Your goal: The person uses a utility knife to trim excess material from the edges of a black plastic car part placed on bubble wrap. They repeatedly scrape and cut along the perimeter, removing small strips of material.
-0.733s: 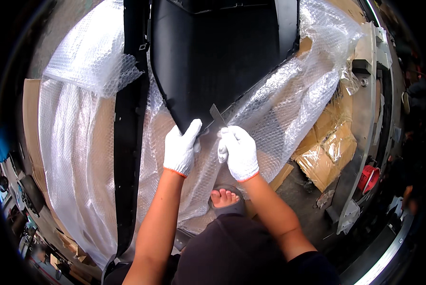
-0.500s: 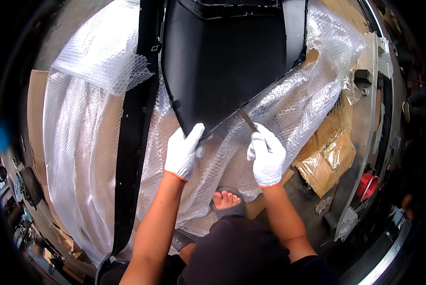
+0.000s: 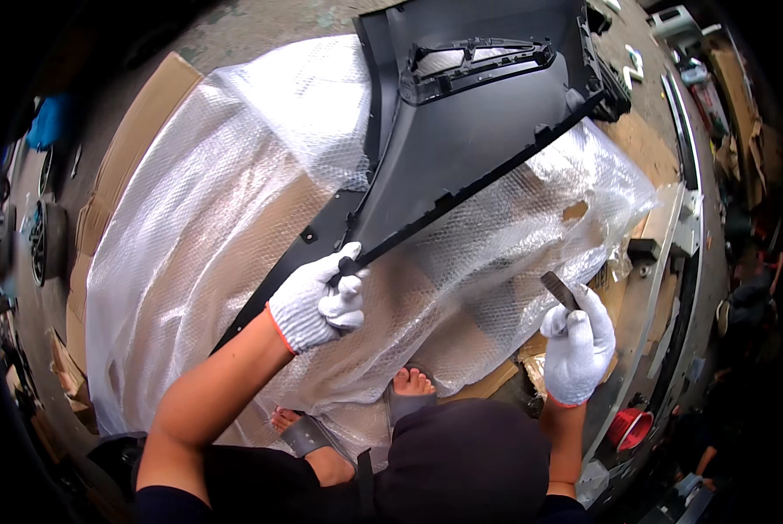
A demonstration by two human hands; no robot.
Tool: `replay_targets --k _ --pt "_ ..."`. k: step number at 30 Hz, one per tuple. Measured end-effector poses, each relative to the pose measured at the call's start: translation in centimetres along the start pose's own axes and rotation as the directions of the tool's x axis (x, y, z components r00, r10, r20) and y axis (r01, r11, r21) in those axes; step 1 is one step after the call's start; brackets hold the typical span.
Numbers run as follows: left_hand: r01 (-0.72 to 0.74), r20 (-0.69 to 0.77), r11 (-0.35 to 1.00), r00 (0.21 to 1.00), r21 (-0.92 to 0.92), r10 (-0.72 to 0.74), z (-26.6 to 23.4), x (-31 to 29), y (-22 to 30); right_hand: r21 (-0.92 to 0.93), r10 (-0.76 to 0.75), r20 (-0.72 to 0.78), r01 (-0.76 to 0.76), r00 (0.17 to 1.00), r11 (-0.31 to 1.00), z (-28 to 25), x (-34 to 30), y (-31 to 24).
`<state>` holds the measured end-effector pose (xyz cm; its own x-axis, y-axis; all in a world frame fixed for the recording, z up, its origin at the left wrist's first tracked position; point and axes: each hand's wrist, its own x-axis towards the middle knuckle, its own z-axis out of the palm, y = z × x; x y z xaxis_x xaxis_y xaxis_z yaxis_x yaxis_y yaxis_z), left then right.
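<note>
My left hand [image 3: 319,299], in a white knit glove with an orange cuff, is closed around the narrow near corner of a large black moulded bumper panel [image 3: 488,127]. The panel is tilted, with a framed opening at its far part and small tabs along its right edge. My right hand [image 3: 579,345], gloved the same way, pinches a short flat dark file [image 3: 558,290] between thumb and fingers. The file points up and left, apart from the panel. A long dark strip of the part [image 3: 273,306] runs beneath my left hand toward the lower left.
Bubble wrap [image 3: 182,227] lies rumpled over cardboard [image 3: 134,144] under the panel. A metal rail [image 3: 690,240] stands along the right, with a red basket-like object [image 3: 629,429] near its lower end. My sandalled foot [image 3: 412,384] is on the wrap's near edge.
The panel has turned and tilted, its far end swinging right, and more of its opening shows. My right hand has moved right and down, taking the file off the panel's edge.
</note>
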<state>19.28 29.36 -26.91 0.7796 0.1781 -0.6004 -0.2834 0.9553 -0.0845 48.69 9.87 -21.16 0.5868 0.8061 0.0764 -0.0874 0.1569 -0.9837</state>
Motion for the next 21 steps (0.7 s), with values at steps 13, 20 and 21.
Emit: replay_targets --k 13,20,21 --pt "0.009 0.031 0.978 0.999 0.207 -0.016 -7.1 -1.3 4.0 -0.544 0.150 0.218 -0.007 0.964 0.839 20.0 5.1 -8.3" --pt "0.018 -0.041 0.969 0.999 0.246 -0.008 -4.0 0.6 0.8 -0.571 0.335 0.123 -0.210 0.934 0.794 16.3 3.7 -3.8" --pt "0.033 -0.045 0.969 0.999 0.243 -0.023 -4.3 1.2 0.2 -0.564 0.326 0.125 -0.203 0.937 0.801 15.4 3.4 -3.2"
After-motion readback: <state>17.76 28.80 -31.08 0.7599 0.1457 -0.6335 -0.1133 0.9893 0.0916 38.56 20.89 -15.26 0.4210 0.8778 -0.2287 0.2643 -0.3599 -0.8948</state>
